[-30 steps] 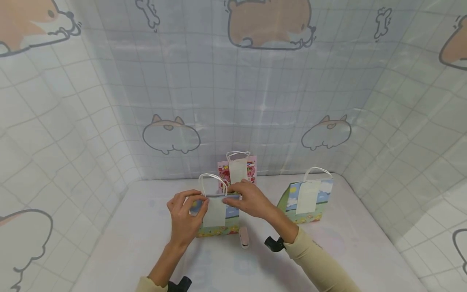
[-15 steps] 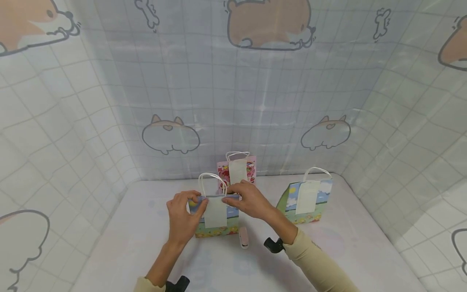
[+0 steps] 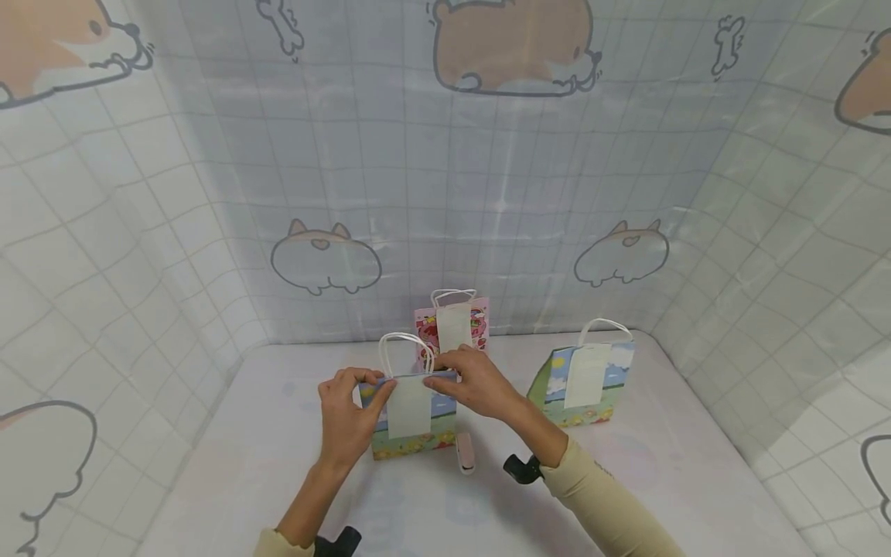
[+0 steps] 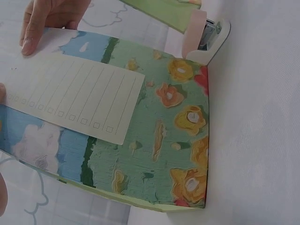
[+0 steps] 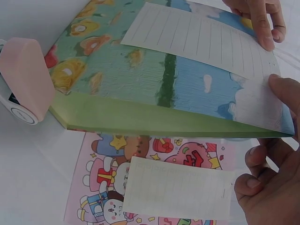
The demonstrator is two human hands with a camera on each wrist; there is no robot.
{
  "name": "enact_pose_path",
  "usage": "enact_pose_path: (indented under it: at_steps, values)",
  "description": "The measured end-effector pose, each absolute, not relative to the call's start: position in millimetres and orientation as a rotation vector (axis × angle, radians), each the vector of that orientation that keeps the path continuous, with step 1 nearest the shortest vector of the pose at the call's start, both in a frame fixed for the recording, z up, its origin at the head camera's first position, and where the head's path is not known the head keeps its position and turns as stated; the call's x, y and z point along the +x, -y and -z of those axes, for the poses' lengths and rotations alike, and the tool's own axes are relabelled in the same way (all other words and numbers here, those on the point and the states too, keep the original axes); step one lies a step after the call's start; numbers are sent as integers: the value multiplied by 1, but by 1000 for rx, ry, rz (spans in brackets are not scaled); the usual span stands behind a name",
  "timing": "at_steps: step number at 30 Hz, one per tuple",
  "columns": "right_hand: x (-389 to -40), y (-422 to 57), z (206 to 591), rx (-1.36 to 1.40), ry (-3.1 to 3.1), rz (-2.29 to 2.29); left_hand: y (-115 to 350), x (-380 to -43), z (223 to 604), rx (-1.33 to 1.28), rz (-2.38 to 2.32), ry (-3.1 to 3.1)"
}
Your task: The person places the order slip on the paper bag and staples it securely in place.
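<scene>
In the head view, a small paper gift bag [image 3: 418, 446] with painted sky and flowers stands upright, its white cord handles [image 3: 406, 336] raised. A lined note sheet [image 3: 409, 410] lies flat against its front, up to the top edge. My left hand [image 3: 348, 414] pinches the bag's top edge left of the handles, thumb in front at the sheet's corner. On the other side my right hand [image 3: 480, 383] pinches the same edge, thumb in front, fingers behind. A pink and white stapler [image 5: 28, 77] stands against the bag's lower right corner.
Behind is a pink cartoon gift bag [image 3: 480, 317] bearing a pale sheet [image 3: 455, 325]. A second painted gift bag [image 3: 616, 379], also with a sheet [image 3: 586, 377], stands on the right of the white table [image 3: 237, 464]. Printed curtains [image 3: 487, 201] enclose the back and sides.
My left fingers have shifted behind the bag's top edge, with the thumb staying in front. The bag and sheet have dropped slightly toward me. My right hand keeps its place.
</scene>
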State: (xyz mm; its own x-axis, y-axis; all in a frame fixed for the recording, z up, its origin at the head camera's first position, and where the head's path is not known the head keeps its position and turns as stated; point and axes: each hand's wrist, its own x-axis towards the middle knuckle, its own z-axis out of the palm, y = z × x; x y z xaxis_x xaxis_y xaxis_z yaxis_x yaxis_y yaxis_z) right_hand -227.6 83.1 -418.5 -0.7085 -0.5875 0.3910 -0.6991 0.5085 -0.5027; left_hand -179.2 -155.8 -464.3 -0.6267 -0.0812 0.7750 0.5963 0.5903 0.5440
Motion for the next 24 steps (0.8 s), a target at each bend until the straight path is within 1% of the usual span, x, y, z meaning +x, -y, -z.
enact_pose_path:
  at_steps: [11, 24]
  values:
    - [-227, -82, 419, 1118, 2573, -967, 157, -177, 464, -358, 1118, 2068]
    - [-227, -81, 418, 1111, 2573, -963, 158, -181, 464, -364, 1071, 2060]
